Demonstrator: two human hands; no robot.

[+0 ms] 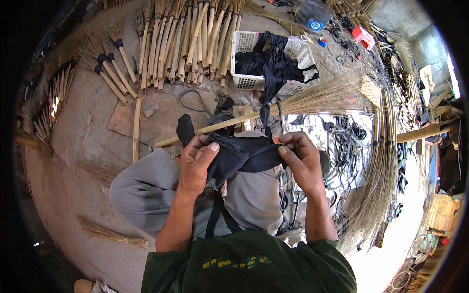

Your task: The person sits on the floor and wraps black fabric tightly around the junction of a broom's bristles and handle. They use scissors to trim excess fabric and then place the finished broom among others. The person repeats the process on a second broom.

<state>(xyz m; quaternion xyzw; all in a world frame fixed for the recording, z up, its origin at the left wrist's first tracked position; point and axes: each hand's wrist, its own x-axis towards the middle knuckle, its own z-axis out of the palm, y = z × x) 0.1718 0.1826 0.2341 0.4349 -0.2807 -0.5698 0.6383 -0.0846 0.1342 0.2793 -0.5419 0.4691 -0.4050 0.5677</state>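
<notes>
A piece of black cloth is stretched between my two hands above my lap. My left hand pinches its left end between thumb and fingers. At the right end, my right hand grips the cloth with thumb and fingertips. Just beyond the cloth lies a broom with a pale bamboo handle, its fan of thin bristles spreading to the right. A white plastic basket behind it holds a tangle of black cloth strips, one of which trails over the rim toward the broom.
Many finished-looking brooms lie in rows at the back left. Loose black rubber strips are heaped at right, beside a long bristle bundle. A clear plastic jug and a red container sit at the far right.
</notes>
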